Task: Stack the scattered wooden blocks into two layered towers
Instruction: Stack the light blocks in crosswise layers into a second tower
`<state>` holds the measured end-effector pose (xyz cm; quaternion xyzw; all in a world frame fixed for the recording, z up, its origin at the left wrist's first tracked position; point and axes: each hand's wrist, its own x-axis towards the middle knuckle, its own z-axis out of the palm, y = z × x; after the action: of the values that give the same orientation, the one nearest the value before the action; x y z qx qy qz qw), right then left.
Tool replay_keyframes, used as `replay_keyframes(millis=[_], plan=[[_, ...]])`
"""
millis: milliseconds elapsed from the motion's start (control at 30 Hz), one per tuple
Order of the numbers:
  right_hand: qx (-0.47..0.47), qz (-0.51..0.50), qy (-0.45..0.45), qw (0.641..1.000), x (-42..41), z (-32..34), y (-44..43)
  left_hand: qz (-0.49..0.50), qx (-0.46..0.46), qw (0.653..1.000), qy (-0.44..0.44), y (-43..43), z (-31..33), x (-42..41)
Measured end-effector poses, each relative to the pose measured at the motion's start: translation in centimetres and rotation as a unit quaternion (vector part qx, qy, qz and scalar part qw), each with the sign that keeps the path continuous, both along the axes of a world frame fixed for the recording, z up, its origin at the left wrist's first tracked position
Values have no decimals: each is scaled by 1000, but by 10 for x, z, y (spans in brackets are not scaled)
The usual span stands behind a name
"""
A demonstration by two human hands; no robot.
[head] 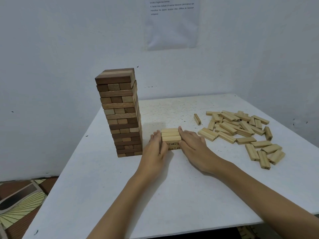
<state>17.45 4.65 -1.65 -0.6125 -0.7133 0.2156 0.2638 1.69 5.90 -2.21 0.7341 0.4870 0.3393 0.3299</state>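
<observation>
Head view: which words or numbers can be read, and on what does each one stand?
"struktur tegak dan kemas": paper sheet on the wall; its other lines are blurred.
"31": a block end in the pale stack; the numbers beside it are unclear.
"37": a loose block in the pile.
Other block numbers: too small.

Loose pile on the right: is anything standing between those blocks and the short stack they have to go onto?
Only the right hand, pressed to the right side of the short stack, lies between it and the pile; the rest is bare table. The tall tower stands left of the stack, off the path.
</observation>
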Motion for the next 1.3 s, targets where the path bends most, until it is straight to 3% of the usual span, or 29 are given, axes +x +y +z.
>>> replay_keyframes(millis=[600,1200,1300], plan=[[34,-10,-96,995,-6,1,-5,-15,53,998,6,-3,-4,-1],[57,-10,-107,993,-4,-5,-2,-8,68,998,-14,-10,3,1],[60,-5,-99,993,-4,-3,-4,-3,30,999,-27,-12,3,2]])
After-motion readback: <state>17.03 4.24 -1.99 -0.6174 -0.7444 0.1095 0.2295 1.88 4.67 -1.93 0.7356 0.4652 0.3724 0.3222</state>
